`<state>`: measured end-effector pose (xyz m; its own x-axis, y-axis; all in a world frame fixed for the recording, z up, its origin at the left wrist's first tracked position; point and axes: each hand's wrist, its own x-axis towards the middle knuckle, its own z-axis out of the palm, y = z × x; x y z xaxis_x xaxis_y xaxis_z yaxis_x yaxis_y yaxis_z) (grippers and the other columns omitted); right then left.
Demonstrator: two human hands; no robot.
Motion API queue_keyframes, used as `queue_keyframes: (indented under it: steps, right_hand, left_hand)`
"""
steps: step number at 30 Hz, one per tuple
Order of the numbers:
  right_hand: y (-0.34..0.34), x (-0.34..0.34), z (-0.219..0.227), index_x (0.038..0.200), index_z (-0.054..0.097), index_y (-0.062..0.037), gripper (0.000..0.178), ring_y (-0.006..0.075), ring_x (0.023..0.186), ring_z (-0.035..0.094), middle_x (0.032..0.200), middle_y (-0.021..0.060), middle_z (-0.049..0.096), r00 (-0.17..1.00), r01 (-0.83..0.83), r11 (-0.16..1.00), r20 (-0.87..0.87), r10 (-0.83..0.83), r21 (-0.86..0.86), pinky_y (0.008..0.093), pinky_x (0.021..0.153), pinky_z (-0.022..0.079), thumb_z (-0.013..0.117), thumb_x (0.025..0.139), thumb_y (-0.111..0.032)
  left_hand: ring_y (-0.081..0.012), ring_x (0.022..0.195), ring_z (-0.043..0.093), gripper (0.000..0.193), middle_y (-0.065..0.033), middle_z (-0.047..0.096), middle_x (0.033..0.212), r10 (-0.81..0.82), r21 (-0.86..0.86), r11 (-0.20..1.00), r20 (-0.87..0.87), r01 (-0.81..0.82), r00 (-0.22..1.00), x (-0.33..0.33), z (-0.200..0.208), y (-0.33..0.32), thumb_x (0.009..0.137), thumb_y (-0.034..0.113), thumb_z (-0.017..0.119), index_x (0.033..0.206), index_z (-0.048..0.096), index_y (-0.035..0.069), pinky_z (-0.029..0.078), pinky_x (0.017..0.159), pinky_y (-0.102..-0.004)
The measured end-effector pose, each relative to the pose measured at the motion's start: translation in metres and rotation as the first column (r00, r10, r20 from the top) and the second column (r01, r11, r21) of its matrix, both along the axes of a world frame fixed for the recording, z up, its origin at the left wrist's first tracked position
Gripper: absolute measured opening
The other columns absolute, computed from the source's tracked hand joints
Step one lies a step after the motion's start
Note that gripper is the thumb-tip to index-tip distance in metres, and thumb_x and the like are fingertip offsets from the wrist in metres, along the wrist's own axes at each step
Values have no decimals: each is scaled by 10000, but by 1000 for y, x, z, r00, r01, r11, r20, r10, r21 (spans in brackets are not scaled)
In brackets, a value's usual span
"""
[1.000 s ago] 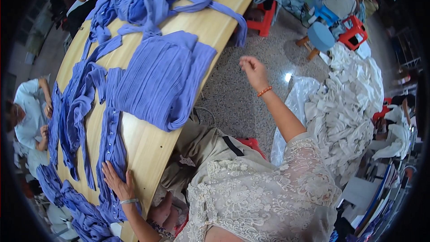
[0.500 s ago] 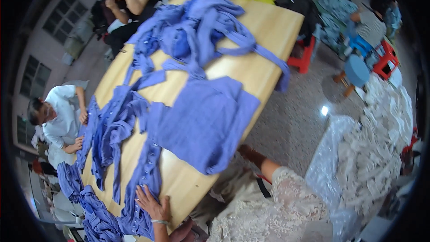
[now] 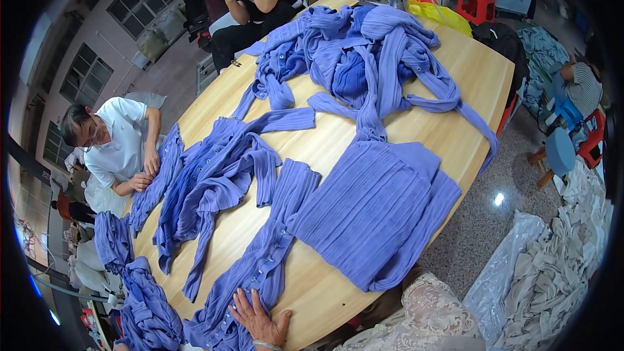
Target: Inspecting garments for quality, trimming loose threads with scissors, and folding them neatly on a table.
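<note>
One hand spread flat on a buttoned knit

The left hand [image 3: 260,322] lies palm down near the close edge of the table [image 3: 331,286], its fingers spread over the buttoned knit [image 3: 266,257] and its thumb out on bare wood. It is unclenched and grips nothing. The right hand is out of sight, with only a lace sleeve [image 3: 439,305] showing beyond that edge, so its grip cannot be told.

The buttoned knit, blue-violet and ribbed, runs from under the fingers toward the table's middle, alongside a folded garment [image 3: 374,214] that reaches the person's long edge. A loose heap [image 3: 341,58] fills the far end, and one strip [image 3: 478,130] hangs over the edge below the right corner. At the opposite edge a co-worker's hand [image 3: 139,182] touches another narrow piece [image 3: 170,156].

For steadying the knit, light, even pressure through the whole palm seems best, since ribbed cloth probably stretches or puckers when dragged. Any smoothing would go better along the ribs than across them, with fingertips beside the buttons rather than on them. The folded garment lies close enough that a wide sweep could disturb its edge.
</note>
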<state>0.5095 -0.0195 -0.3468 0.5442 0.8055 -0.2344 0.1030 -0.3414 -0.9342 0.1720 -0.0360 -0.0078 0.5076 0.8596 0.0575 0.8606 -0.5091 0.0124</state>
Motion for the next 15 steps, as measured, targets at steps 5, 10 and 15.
queue_keyframes:
  steps: [5,10,15]
  right_hand:
    - [1,3,-7,1241,577,-103,418,324,729,665,1004,144,678,983,43,993,171,-62,112,418,647,534,515,909,-349]
    - [-18,2,-22,1238,578,-101,418,334,756,668,1009,150,679,934,64,972,328,-138,227,425,666,533,514,908,-350]
    - [-64,4,-39,1234,578,-99,418,344,783,670,1015,157,680,845,80,940,478,-241,333,431,685,531,512,907,-350]
  left_hand:
    - [-432,1408,161,995,-256,225,1512,0,-14,1000,13,1,1000,2,1,-1,744,656,618,1470,277,67,93,1114,-608]
    - [-433,1407,164,965,-257,224,1512,6,-12,1000,20,-5,1000,1,4,-1,756,618,628,1465,285,62,92,1116,-605]
    - [-420,1401,200,934,-251,258,1503,-20,44,999,47,18,999,1,1,3,766,608,621,1457,306,64,107,1114,-600]
